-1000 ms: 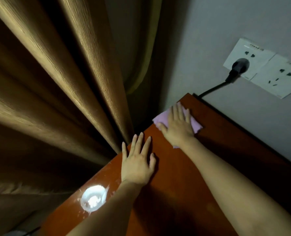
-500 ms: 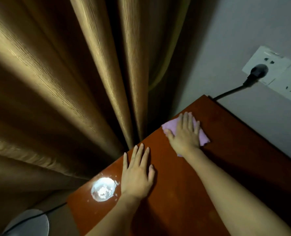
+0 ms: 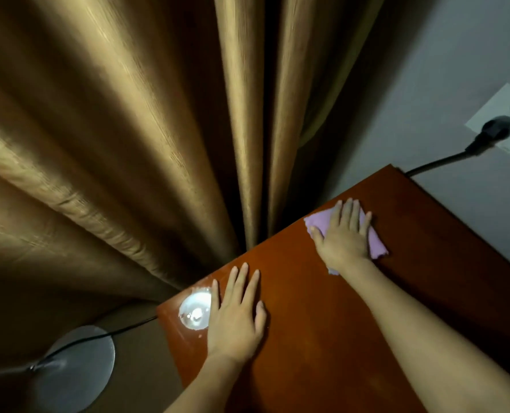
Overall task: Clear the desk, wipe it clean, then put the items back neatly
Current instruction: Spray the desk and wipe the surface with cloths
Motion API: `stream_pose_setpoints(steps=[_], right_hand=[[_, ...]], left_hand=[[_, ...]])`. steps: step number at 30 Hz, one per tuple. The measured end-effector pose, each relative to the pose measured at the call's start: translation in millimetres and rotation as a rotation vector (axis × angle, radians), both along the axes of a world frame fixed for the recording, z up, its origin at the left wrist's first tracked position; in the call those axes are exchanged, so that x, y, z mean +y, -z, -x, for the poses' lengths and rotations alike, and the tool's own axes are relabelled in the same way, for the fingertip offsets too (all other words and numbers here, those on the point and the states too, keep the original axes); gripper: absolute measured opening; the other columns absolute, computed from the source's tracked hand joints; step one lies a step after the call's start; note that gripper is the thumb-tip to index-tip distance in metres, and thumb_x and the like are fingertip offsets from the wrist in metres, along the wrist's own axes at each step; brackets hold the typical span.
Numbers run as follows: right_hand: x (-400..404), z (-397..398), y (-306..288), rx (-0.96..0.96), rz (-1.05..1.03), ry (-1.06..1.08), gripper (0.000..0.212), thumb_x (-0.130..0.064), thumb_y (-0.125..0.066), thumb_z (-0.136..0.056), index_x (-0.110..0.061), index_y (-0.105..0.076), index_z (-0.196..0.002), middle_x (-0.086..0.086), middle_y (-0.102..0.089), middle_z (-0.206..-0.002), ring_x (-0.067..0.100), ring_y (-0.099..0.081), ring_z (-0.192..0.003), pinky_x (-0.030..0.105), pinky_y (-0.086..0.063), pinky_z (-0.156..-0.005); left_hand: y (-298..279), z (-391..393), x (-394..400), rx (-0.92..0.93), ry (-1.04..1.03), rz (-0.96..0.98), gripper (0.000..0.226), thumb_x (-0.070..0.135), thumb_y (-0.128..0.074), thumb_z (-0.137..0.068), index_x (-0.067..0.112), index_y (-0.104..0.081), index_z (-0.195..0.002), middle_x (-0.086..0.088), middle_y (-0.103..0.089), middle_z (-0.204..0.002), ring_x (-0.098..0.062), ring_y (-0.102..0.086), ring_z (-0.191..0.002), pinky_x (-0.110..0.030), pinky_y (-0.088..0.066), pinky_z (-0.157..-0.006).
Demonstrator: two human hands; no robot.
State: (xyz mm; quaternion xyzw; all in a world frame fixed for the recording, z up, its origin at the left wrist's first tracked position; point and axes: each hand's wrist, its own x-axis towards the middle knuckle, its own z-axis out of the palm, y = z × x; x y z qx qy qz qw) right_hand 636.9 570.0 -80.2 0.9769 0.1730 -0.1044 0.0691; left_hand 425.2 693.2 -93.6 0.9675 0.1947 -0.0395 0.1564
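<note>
Reddish-brown wood, glossy and bare, is what the tabletop (image 3: pixel 322 323) shows, and every place below is given relative to the pink cloth (image 3: pixel 376 242) lying near its far corner. On top of that cloth the right hand (image 3: pixel 344 236) lies flat, fingers straight and close together, pressing it down against the wood rather than gripping it; pink edges stick out beyond the fingertips and beside the wrist. Nearer the person than the cloth, and toward the curtain side, the left hand (image 3: pixel 237 317) rests palm-down with fingers spread and relaxed, holding nothing, apparently as a brace. Just beside that hand, on its side away from the cloth, sits a bright round glare (image 3: pixel 195 311) with whitish specks around it (whether this is only reflected light or a damp patch cannot be told). Beyond the cloth, a black cable (image 3: pixel 438 162) runs from the desk's far corner up to a wall socket (image 3: pixel 504 120). The step in hand seems to be the wiping. To do it well, I would keep the palm spread so the cloth stays flat, work in overlapping strokes from the far edge toward the body, carry each pass past the curtain-side edge (image 3: pixel 277 236), and shift the bracing hand so the patch under it gets wiped too.
</note>
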Motion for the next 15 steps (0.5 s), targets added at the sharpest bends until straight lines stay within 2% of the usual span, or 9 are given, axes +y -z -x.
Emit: stream_pose_setpoints(steps=[2, 3, 5, 7, 9, 12, 13, 15], right_hand=[[31, 23, 7, 0.004, -0.084, -0.108, 0.081, -0.057, -0.014, -0.095, 0.003, -0.002, -0.149, 0.024, -0.003, -0.157, 0.035, 0.002, -0.146, 0.052, 0.005, -0.116], [36, 40, 11, -0.007, -0.109, -0.182, 0.083, -0.057, -0.015, -0.093, 0.004, -0.011, -0.148, 0.024, -0.012, -0.155, 0.036, -0.005, -0.146, 0.05, 0.002, -0.116], [22, 74, 15, -0.007, -0.15, -0.331, 0.084, -0.057, -0.021, -0.088, 0.006, -0.033, -0.142, 0.025, -0.032, -0.148, 0.037, -0.026, -0.141, 0.05, -0.011, -0.113], [-11, 87, 11, 0.075, -0.114, -0.406, 0.081, -0.058, -0.02, -0.092, 0.005, -0.04, -0.138, 0.023, -0.039, -0.145, 0.035, -0.032, -0.139, 0.048, -0.015, -0.11], [-47, 81, 10, 0.04, -0.08, -0.426, 0.082, -0.06, -0.01, -0.095, 0.004, -0.036, -0.14, 0.022, -0.038, -0.146, 0.032, -0.027, -0.14, 0.044, -0.01, -0.113], [-67, 59, 7, 0.002, -0.033, -0.298, 0.087, -0.062, -0.004, -0.094, 0.006, -0.033, -0.141, 0.025, -0.036, -0.146, 0.033, -0.026, -0.14, 0.044, -0.008, -0.114], [-59, 54, 6, -0.029, -0.037, -0.23, 0.086, -0.061, -0.006, -0.094, 0.006, -0.028, -0.144, 0.025, -0.03, -0.149, 0.034, -0.022, -0.142, 0.045, -0.008, -0.115], [-27, 50, 2, 0.009, -0.027, -0.011, 0.082, -0.058, -0.015, -0.095, 0.003, -0.008, -0.149, 0.023, -0.009, -0.157, 0.032, -0.002, -0.147, 0.05, -0.005, -0.118]], left_hand=[[3, 0, 3, -0.054, 0.004, -0.012, 0.055, 0.049, -0.015, -0.095, 0.036, -0.009, -0.148, 0.012, 0.002, -0.154, -0.006, 0.01, -0.142, -0.028, 0.027, -0.11], [4, 1, 3, -0.062, 0.009, -0.008, 0.055, 0.049, -0.015, -0.095, 0.035, -0.01, -0.148, 0.012, 0.001, -0.154, -0.006, 0.01, -0.142, -0.028, 0.026, -0.11], [3, 3, 4, -0.058, 0.014, 0.003, 0.055, 0.046, -0.023, -0.095, 0.03, -0.025, -0.148, 0.006, -0.016, -0.155, -0.011, -0.005, -0.144, -0.031, 0.016, -0.115], [5, 8, 7, -0.038, 0.021, 0.026, 0.056, 0.046, -0.025, -0.095, 0.028, -0.028, -0.147, 0.006, -0.017, -0.154, -0.012, -0.009, -0.144, -0.031, 0.012, -0.116], [8, 15, 15, -0.03, 0.068, 0.013, 0.055, 0.047, -0.024, -0.095, 0.03, -0.026, -0.148, 0.007, -0.016, -0.154, -0.013, -0.012, -0.144, -0.033, 0.007, -0.116], [11, 30, 35, 0.021, 0.14, -0.061, 0.053, 0.049, -0.023, -0.097, 0.033, -0.023, -0.147, 0.005, -0.018, -0.154, -0.016, -0.018, -0.143, -0.036, 0.001, -0.115], [10, 36, 41, 0.041, 0.131, -0.067, 0.053, 0.051, -0.02, -0.097, 0.035, -0.021, -0.147, 0.006, -0.016, -0.155, -0.015, -0.015, -0.144, -0.036, 0.002, -0.116], [12, 42, 47, 0.038, 0.086, -0.057, 0.054, 0.053, -0.015, -0.096, 0.038, -0.013, -0.148, 0.009, -0.006, -0.156, -0.012, -0.004, -0.146, -0.035, 0.009, -0.117]])
